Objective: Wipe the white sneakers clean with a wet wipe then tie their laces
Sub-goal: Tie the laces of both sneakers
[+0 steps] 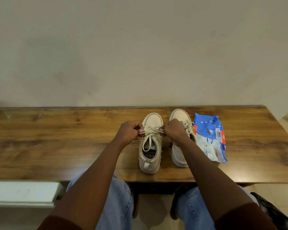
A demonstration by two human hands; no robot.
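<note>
Wooden table is bearing two sneakers, wipes pack at three o'clock, as left hand and right hand are pinching taut the laces of the nine-o'clock sneaker, apparently cinching its knot.

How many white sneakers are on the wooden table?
2. The left sneaker stands in the middle, its laces pinched by the left hand and the right hand. The right sneaker stands beside it, partly hidden by that arm, next to the wipes pack.

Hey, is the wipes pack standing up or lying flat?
Lying flat. The wipes pack rests broad side down on the table, beside a sneaker, with its printed face up.
</note>
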